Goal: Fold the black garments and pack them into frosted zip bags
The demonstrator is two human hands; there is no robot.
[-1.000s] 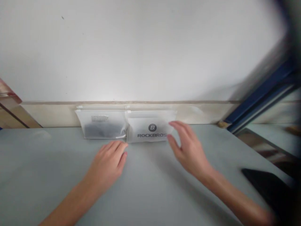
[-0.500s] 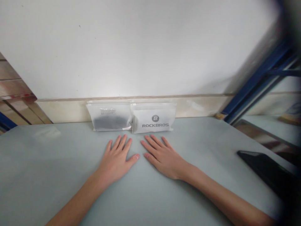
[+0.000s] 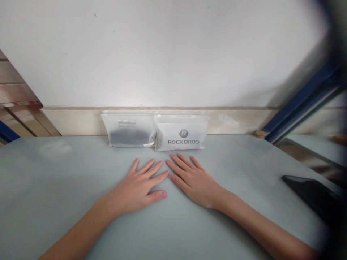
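Palm down on the grey table [image 3: 151, 231], my left hand [image 3: 139, 186] has its fingers spread and holds nothing. My right hand [image 3: 195, 180] lies flat beside it, fingers apart, also holding nothing; its thumb is close to the left hand's fingertips. Just beyond the hands, two frosted zip pouches stand side by side against the wall. The left pouch [image 3: 131, 135] shows small print and a dark item inside. On the right pouch [image 3: 183, 135] is a round logo above the word ROCKBROS.
A black phone-like slab [image 3: 309, 191] lies at the table's right side. Blue metal frame parts [image 3: 303, 101] rise at the right, and brown tiles [image 3: 18, 94] show at the left. Behind the table is a white wall [image 3: 162, 54].
My left hand has turned inward, its fingers now pointing more to the right and closer to my right hand. The view has shifted slightly; the pouches stand as before.
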